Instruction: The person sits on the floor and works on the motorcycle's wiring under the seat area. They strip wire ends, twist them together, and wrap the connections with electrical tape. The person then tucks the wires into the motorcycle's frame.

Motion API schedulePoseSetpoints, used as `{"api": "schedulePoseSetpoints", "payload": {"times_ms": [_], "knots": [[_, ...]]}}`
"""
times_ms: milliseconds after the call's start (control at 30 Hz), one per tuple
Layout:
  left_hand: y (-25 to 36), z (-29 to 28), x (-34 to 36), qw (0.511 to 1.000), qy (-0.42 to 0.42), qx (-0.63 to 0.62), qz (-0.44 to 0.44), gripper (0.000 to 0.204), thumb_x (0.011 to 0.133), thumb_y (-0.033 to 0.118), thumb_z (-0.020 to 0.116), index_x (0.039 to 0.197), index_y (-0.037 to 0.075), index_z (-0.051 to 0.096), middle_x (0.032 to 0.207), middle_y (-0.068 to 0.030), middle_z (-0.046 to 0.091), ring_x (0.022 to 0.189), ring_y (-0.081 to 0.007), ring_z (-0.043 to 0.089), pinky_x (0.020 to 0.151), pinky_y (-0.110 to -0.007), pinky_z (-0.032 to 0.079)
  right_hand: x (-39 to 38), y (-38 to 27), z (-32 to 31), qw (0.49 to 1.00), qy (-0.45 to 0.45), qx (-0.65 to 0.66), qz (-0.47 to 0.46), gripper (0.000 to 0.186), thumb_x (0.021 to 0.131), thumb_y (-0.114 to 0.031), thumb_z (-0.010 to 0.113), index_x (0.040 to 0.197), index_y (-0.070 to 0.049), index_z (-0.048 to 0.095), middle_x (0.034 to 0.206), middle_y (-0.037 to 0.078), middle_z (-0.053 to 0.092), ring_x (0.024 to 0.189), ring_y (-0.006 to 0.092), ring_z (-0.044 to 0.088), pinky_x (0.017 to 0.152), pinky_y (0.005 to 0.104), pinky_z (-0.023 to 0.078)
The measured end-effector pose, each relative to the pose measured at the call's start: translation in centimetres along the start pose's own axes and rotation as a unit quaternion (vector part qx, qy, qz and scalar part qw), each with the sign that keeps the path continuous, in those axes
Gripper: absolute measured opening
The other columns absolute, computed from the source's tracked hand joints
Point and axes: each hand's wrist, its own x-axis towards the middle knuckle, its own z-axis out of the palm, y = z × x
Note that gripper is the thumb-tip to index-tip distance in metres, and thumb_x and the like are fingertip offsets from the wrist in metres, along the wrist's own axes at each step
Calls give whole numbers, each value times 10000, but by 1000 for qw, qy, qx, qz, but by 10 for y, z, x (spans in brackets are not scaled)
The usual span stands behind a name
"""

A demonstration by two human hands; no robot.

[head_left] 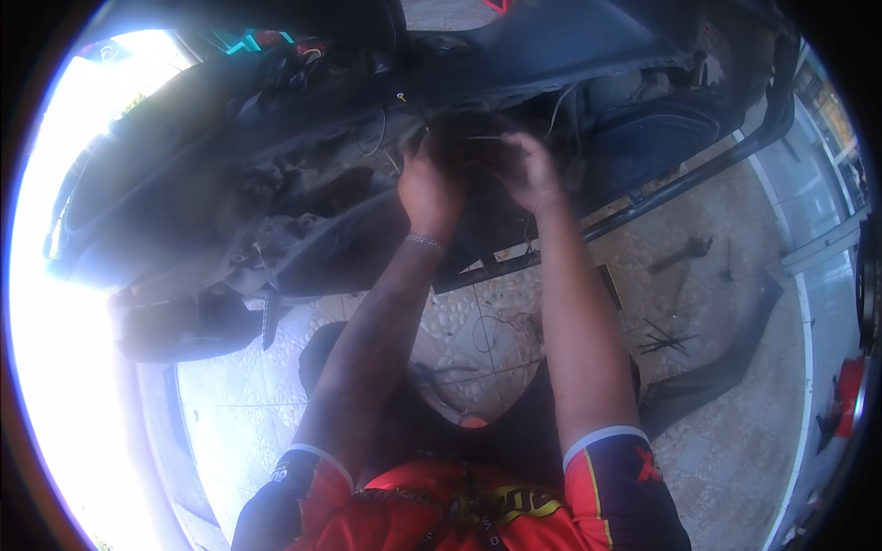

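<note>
Both of my hands reach into the side of a dark vehicle body (551,55), where a section between the panels lies exposed. My left hand (430,188) has its fingers curled, and their tips vanish into shadow against the dark parts; what they grip cannot be made out. Close to its right, my right hand (533,174) is turned inward with thumb and fingers apart beside the same dark recess. A thin light cable (558,108) rises just beyond the right hand. Another thin wire loop (377,138) hangs near the left hand.
A black tubular rail (643,195) runs along the vehicle's lower side. On the tiled floor (551,367) lie a dark tool (680,255), several thin black rods (666,340), a flat black piece (717,367) and what look like pliers (441,370). Glare washes out the left.
</note>
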Motion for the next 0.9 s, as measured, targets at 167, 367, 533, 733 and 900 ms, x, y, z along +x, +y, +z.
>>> {"api": "schedulePoseSetpoints", "payload": {"times_ms": [167, 367, 533, 733, 900], "knots": [[-5, -2, -1, 1000, 3, -5, 0, 350, 880, 260, 707, 1212, 150, 690, 1245, -176, 644, 1025, -389, 679, 840, -473, 572, 3, 14, 8, 995, 43, -60, -60, 342, 922, -15, 657, 1258, -51, 608, 1183, 134, 665, 1046, 265, 683, 939, 392, 595], [-6, -1, 0, 1000, 26, -2, 15, 305, 895, 265, 686, 1176, 148, 694, 1197, -174, 652, 974, -397, 685, 805, -482, 576, 5, 31, 22, 988, 118, -26, -96, 218, 897, -6, 709, 1108, -30, 661, 1016, 104, 705, 947, 241, 708, 803, 367, 622], [-1, -3, 1, 1000, 19, -4, 8, 305, 896, 265, 679, 1176, 144, 692, 1187, -178, 652, 977, -396, 685, 811, -481, 574, 6, 31, 31, 977, 165, -43, -128, 310, 844, 4, 768, 1132, -23, 657, 1028, 85, 703, 934, 222, 704, 762, 343, 613], [2, -5, 0, 1000, 23, -8, 9, 301, 890, 266, 683, 1162, 139, 695, 1190, -173, 658, 984, -393, 684, 818, -478, 573, 12, 30, 24, 975, 171, -63, -124, 424, 807, -37, 825, 1192, -38, 647, 1071, 67, 696, 976, 187, 681, 751, 341, 588], [0, -2, -1, 999, 35, -5, 19, 285, 891, 268, 685, 1149, 148, 702, 1199, -164, 662, 995, -387, 683, 827, -480, 573, 18, 26, 13, 944, 247, -188, -108, 521, 749, -168, 900, 1171, -19, 633, 1130, 115, 677, 1044, 226, 650, 878, 450, 541]]}}
